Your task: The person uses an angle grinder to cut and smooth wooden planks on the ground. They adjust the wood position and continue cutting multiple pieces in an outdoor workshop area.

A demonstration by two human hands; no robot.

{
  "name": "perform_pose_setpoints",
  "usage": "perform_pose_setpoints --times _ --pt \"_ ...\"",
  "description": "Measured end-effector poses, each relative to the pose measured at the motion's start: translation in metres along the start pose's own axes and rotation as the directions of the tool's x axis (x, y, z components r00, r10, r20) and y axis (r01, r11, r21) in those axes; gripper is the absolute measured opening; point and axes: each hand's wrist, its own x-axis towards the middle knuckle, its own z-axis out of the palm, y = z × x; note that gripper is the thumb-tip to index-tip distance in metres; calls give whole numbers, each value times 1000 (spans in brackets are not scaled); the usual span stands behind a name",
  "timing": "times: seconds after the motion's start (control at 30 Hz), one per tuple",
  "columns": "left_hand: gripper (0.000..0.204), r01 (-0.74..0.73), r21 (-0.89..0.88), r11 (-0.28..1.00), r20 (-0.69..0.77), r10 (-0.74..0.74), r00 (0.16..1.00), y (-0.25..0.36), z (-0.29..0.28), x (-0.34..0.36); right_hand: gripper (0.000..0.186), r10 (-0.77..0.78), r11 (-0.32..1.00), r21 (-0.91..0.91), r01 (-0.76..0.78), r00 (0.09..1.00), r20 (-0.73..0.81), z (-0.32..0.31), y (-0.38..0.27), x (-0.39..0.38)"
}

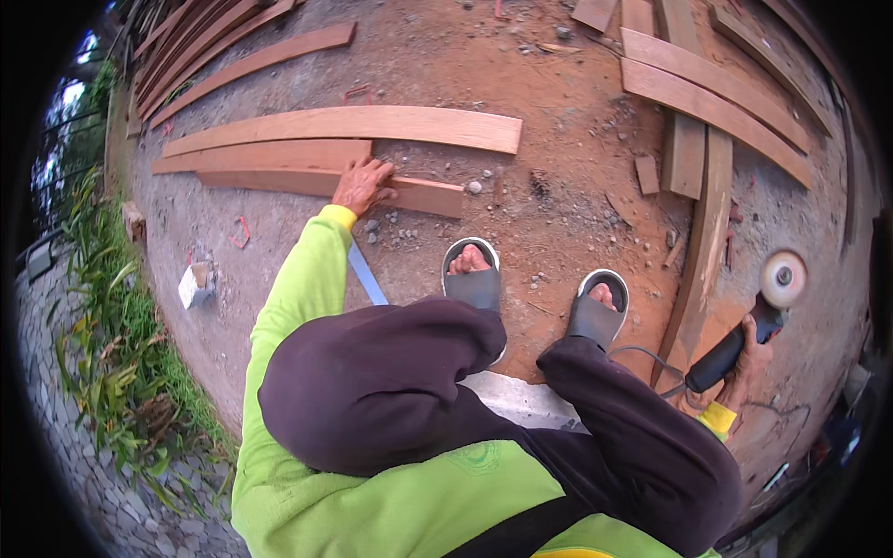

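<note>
My left hand [365, 187] is closed over the top edge of a reddish-brown wooden plank [428, 197], its fingers wrapped toward the far side. Right behind that plank lie a shorter board [279, 153] and a longer, paler board [446, 126]. Off to the right, my right hand [752, 358] grips the black body of an angle grinder [721, 361]. The grinder's round, pale disc [784, 278] faces up, and I cannot tell whether it spins. A flat blue-grey strip [366, 274] shows beside my left forearm, partly hidden by my knee.
More boards [251, 70] lie at the far left. At the right, crossed planks [716, 116] rest on a long beam [702, 242]. A cord [642, 352] runs from the grinder. Stones and wood scraps dot the dirt; a white block [195, 285] and plants [130, 372] are left.
</note>
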Motion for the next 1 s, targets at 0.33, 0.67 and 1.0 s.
perform_pose_setpoints --times 0.33,0.67,1.0 --pt "31 61 -832 552 127 83 988 111 -93 63 29 23 997 76 -15 994 -104 -16 -10 -11" --pt "55 -204 -767 609 -96 205 974 363 -78 190 30 44 987 161 -10 978 -205 -22 8 -16" --pt "95 -328 -28 944 -134 322 937 260 9 116 25 20 989 149 15 973 -230 -25 -1 -12"
